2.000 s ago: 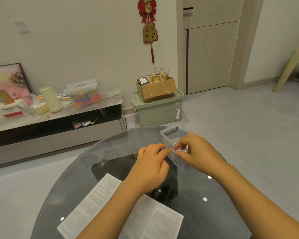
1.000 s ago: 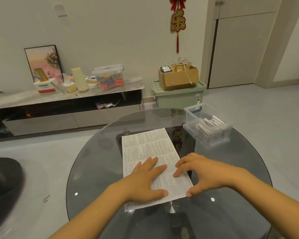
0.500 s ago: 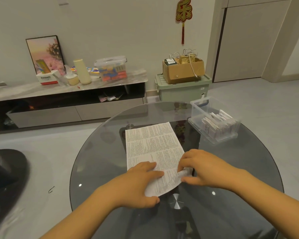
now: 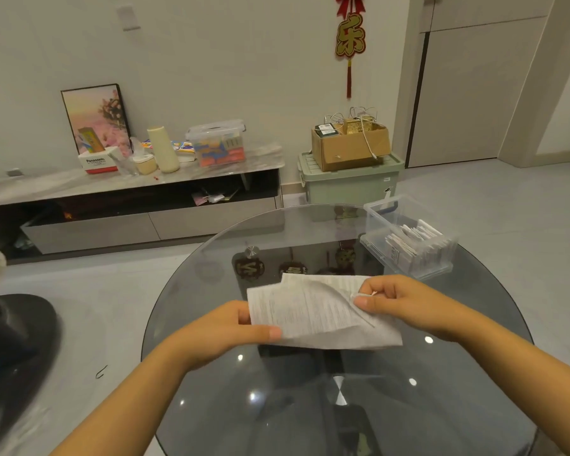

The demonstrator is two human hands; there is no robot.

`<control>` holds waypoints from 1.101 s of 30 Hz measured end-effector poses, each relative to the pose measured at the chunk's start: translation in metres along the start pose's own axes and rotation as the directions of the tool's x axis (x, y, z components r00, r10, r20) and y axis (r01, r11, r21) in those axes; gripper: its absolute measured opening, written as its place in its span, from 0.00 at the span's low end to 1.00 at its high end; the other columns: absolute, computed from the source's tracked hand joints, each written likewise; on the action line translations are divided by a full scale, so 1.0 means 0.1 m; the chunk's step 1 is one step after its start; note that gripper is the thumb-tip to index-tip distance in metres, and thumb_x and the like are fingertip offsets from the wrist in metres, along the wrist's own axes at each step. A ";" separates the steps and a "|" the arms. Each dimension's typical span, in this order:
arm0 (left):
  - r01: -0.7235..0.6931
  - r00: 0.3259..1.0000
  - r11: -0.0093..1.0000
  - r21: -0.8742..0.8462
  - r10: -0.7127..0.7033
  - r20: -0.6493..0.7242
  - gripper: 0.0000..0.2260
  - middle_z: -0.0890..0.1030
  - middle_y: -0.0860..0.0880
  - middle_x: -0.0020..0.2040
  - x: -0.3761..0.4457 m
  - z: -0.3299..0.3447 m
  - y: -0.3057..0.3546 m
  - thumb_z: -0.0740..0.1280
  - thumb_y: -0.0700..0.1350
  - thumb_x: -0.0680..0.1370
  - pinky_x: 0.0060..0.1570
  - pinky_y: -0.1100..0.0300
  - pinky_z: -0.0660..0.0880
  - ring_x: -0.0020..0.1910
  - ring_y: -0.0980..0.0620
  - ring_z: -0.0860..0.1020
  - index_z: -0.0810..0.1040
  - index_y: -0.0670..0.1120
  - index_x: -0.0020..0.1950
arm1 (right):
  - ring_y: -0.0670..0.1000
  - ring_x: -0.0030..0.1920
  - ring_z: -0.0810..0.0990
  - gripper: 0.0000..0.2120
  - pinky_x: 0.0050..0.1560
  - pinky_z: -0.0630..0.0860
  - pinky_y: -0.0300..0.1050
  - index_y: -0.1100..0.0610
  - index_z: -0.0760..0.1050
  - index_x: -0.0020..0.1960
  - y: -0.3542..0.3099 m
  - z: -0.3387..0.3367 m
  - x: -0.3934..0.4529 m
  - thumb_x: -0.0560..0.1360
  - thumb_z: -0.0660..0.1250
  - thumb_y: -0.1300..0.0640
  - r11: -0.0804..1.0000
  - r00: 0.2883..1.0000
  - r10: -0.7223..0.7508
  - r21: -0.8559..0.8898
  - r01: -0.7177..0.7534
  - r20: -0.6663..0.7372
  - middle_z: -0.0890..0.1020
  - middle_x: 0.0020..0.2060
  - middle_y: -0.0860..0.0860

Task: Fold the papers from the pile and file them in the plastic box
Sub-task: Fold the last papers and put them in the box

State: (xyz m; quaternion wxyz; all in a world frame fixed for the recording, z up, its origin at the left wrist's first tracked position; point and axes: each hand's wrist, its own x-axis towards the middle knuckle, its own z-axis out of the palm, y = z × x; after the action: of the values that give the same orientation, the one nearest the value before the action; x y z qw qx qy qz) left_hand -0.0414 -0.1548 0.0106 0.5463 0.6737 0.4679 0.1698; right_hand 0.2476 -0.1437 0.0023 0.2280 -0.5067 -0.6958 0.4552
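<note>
Fingers (image 4: 380, 286) of the right hand (image 4: 405, 304) are curling over the top right corner of a printed paper (image 4: 313, 312), with the thumb pressing against the sheet from the near side, so that hand is pinching it. On the other side, the left hand (image 4: 224, 329) is gripping the paper's left edge, its thumb lying across the lower left corner and the other fingers tucking behind the sheet. Both hands are holding the paper over the round glass table (image 4: 310, 406), near the table's middle; whether its lower edge is touching the glass cannot be told.

Beyond the right hand, at the table's far right edge, a clear plastic box (image 4: 380, 222) is sitting open, with folded papers (image 4: 412, 246) standing packed in its nearer half. The box is near the hands and apart from the held sheet, with bare glass lying between them. Past the table, a low cabinet (image 4: 129, 205) is running along the wall, and a cardboard box (image 4: 352, 146) is resting on a green storage bin (image 4: 349, 182).

Folding over on itself, the paper is showing an upper flap curving toward the right hand. Its long axis is running left to right between the two hands, and its printed face is turning up toward the camera.
</note>
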 end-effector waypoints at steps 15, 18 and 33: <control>0.068 0.874 0.985 0.160 0.018 -0.486 0.25 0.77 0.57 0.53 0.47 0.45 -0.19 0.73 0.46 0.72 0.44 0.66 0.77 0.51 0.59 0.77 0.66 0.52 0.65 | 0.48 0.52 0.74 0.10 0.54 0.75 0.48 0.52 0.70 0.55 0.10 0.09 0.16 0.77 0.61 0.47 0.967 0.892 0.229 -0.015 -0.254 -0.391 0.75 0.54 0.48; 0.095 0.877 0.968 0.233 0.030 -0.480 0.38 0.74 0.54 0.57 0.50 0.46 -0.20 0.74 0.46 0.71 0.45 0.66 0.76 0.55 0.55 0.75 0.55 0.52 0.74 | 0.49 0.55 0.73 0.27 0.54 0.74 0.44 0.52 0.64 0.65 0.17 0.12 0.16 0.71 0.71 0.52 0.943 0.910 0.183 -0.195 -0.269 -0.373 0.73 0.61 0.50; -0.116 0.979 0.600 0.792 0.203 -0.011 0.28 0.58 0.58 0.75 0.42 0.40 -0.25 0.64 0.61 0.75 0.75 0.56 0.51 0.75 0.56 0.53 0.64 0.57 0.73 | 0.50 0.73 0.47 0.32 0.71 0.43 0.50 0.37 0.62 0.69 0.19 0.26 0.06 0.68 0.68 0.37 0.695 0.980 -0.097 -0.717 -0.058 -0.173 0.55 0.73 0.44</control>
State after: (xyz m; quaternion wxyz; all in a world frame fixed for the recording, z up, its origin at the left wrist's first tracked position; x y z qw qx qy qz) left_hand -0.0018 -0.1445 -0.0375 0.1539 0.8743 0.4593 0.0290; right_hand 0.2350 -0.1475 -0.0277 0.0847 -0.5904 -0.7973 0.0924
